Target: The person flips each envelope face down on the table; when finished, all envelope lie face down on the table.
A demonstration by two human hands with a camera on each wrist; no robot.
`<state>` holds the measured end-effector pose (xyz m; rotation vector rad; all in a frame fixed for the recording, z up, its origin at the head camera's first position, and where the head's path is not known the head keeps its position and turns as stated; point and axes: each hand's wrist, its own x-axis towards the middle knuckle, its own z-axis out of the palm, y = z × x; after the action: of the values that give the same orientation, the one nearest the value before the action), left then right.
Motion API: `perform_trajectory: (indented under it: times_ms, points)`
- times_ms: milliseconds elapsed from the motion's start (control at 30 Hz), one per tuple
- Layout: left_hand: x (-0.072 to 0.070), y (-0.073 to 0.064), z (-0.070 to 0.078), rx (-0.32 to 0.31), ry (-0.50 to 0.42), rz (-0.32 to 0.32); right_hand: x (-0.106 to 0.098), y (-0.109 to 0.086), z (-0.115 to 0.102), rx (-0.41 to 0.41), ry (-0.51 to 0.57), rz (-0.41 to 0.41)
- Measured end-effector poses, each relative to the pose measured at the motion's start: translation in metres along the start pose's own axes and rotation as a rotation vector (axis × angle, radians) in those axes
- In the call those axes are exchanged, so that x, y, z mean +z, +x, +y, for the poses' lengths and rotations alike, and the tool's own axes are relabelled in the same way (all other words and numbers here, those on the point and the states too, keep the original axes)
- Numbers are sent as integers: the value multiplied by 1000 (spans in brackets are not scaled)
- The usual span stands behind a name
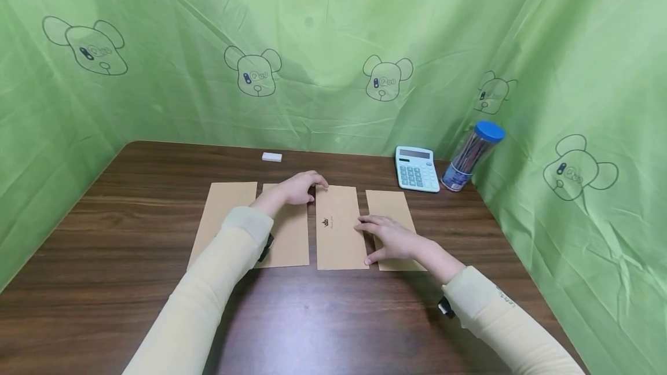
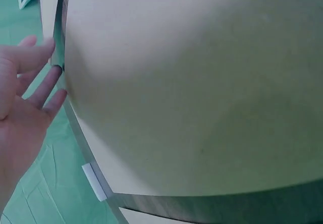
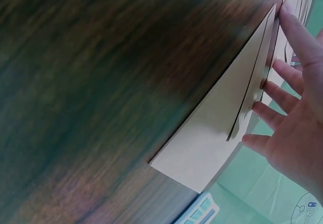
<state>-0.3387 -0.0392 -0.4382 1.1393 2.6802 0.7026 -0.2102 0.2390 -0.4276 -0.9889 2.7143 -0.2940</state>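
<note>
Several brown kraft-paper rectangles lie in a row on the dark wood table [image 1: 312,317]. One rectangle [image 1: 341,242], right of the middle, has a small dark crown and lettering printed on it. My left hand [image 1: 299,188] reaches over its neighbour [image 1: 286,242], relaxed fingertips at the printed piece's top left corner. The right hand [image 1: 393,237] extends over the rightmost rectangle [image 1: 388,201], fingertips and thumb at the printed piece's right edge. In the right wrist view the right hand [image 3: 298,103] has its fingers spread along the paper. The left wrist view shows the left hand [image 2: 30,88] with loosely extended fingers.
Another kraft rectangle [image 1: 229,201] lies far left, partly under my left sleeve. Behind the row are a white eraser-like block [image 1: 272,157], a light-blue calculator [image 1: 417,169] and a blue-lidded clear tub [image 1: 471,155] of thin sticks. A green curtain [image 1: 323,74] borders the table.
</note>
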Motion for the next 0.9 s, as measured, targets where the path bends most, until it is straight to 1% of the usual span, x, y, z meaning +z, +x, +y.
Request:
perform_trajectory:
  times_ms: [67,133,267,367,533,600,700,800,900]
  points:
    - [-1,2,0,15,-9,28,0,1,1,-7,-10,2]
    - [-1,4,1,16,-6,48,0,1,1,-16,-19,4]
    - [-3,5,2,-15,-16,69,-4,4,0,-22,-8,12]
    - [-5,4,1,-32,-35,88,-6,7,-2,-21,19,13]
    - [-7,1,-2,18,-42,139,-11,14,-9,-44,49,37]
    - [-9,1,-1,48,-32,156,-15,17,-15,-52,65,64]
    - [-13,2,0,77,-23,173,-22,22,-26,-62,99,124]
    - [-17,4,2,89,-25,184,-31,25,-38,-70,132,182]
    - [-21,6,5,97,-27,186,-38,26,-47,-59,160,206]
